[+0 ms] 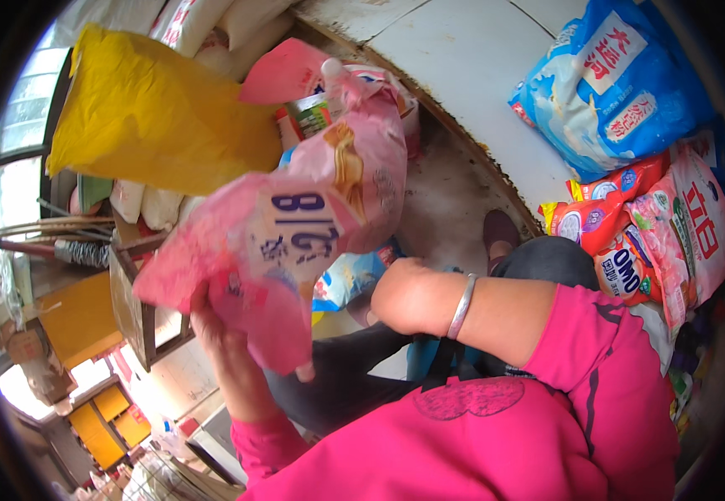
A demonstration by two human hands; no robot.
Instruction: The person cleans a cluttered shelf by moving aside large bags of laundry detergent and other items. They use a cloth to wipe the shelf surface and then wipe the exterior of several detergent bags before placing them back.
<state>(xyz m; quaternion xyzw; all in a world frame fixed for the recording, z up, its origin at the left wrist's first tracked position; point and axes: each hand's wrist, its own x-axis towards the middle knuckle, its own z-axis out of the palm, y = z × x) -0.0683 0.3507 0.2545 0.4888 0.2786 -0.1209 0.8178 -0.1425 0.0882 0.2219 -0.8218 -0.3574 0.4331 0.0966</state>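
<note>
A large pink printed plastic bag is held up before me, creased and slanting from upper right to lower left. My left hand grips its lower left end, with part of the hand hidden behind the plastic. My right hand is bent at the wrist beside the bag's lower right side, below a silver bangle. Its fingers are hidden, so their hold cannot be seen. Under the pink bag, a blue and white printed bag shows in part near my legs.
A full yellow sack stands at upper left, near white sacks. A blue printed bag lies on the white tiled surface. Red detergent bags, an OMO bag and a pink bag crowd the right. A wooden frame stands left.
</note>
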